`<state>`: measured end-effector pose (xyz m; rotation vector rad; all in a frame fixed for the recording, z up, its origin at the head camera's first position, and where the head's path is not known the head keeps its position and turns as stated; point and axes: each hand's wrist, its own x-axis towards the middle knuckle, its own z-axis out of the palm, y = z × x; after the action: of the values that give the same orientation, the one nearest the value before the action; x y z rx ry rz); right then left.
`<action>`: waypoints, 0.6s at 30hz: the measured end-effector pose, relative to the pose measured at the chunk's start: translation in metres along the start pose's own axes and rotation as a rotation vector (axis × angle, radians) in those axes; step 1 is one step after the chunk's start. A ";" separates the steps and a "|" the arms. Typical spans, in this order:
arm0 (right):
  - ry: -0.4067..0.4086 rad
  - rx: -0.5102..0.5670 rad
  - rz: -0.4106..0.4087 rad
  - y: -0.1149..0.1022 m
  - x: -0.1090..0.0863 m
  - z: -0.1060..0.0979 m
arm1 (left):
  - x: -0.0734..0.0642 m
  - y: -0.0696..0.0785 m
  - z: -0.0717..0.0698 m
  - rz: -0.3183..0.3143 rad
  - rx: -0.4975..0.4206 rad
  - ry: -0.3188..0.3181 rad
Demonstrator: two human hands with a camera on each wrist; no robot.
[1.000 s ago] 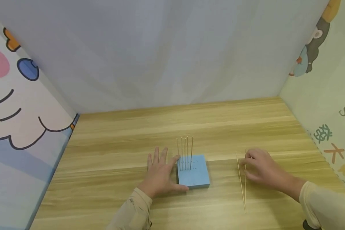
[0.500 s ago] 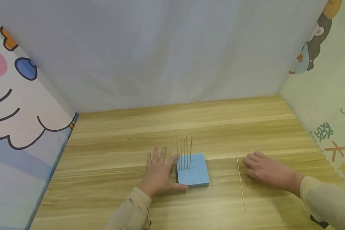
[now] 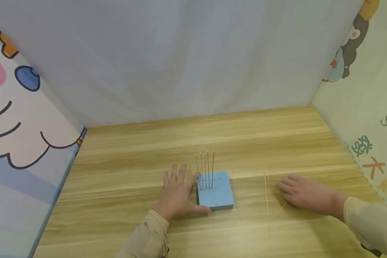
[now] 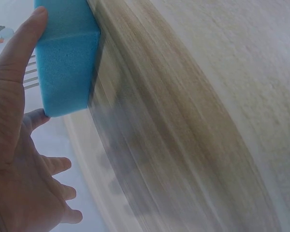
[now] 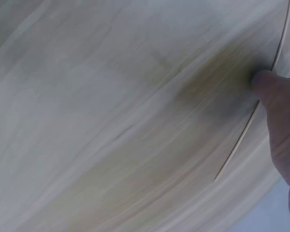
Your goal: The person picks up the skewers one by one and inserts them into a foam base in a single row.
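Note:
A square blue foam block (image 3: 216, 197) with rows of small holes lies on the table, several thin wooden sticks (image 3: 205, 172) standing upright in its left part. My left hand (image 3: 177, 197) holds the block between thumb, on its near side, and index finger, at its left far corner; the other fingers are spread. To the right, my right hand (image 3: 304, 193) pinches a thin stick (image 3: 278, 210), whose lower part slants out beneath the fingers. Left of it, another stick (image 3: 267, 204) lies on the table. In the right wrist view the thumb (image 5: 275, 96) crosses one stick; its fingertips are hidden.
The wood-grain table (image 3: 132, 150) ends at a pale cloth backdrop (image 3: 180, 64). Panels printed with cartoons stand at the left (image 3: 19, 136) and right (image 3: 367, 118) sides.
My right hand has drawn its stick to the right, apart from the stick lying on the table, and the held stick has turned from nearly parallel to slanted. My left hand and the block stay put.

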<state>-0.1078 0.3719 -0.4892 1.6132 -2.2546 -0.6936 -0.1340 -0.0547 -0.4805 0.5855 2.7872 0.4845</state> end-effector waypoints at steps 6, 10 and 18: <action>0.122 0.085 0.090 0.003 -0.018 0.008 | -0.001 0.003 -0.002 0.011 0.000 -0.009; 0.305 0.233 0.361 0.016 -0.015 0.009 | -0.001 0.005 -0.003 0.018 -0.003 -0.019; 0.526 0.637 0.728 0.038 0.060 -0.037 | -0.003 0.001 -0.003 -0.006 -0.009 -0.007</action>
<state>-0.1404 0.3177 -0.4408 0.8502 -2.4663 0.6055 -0.1319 -0.0561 -0.4764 0.5756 2.7780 0.4934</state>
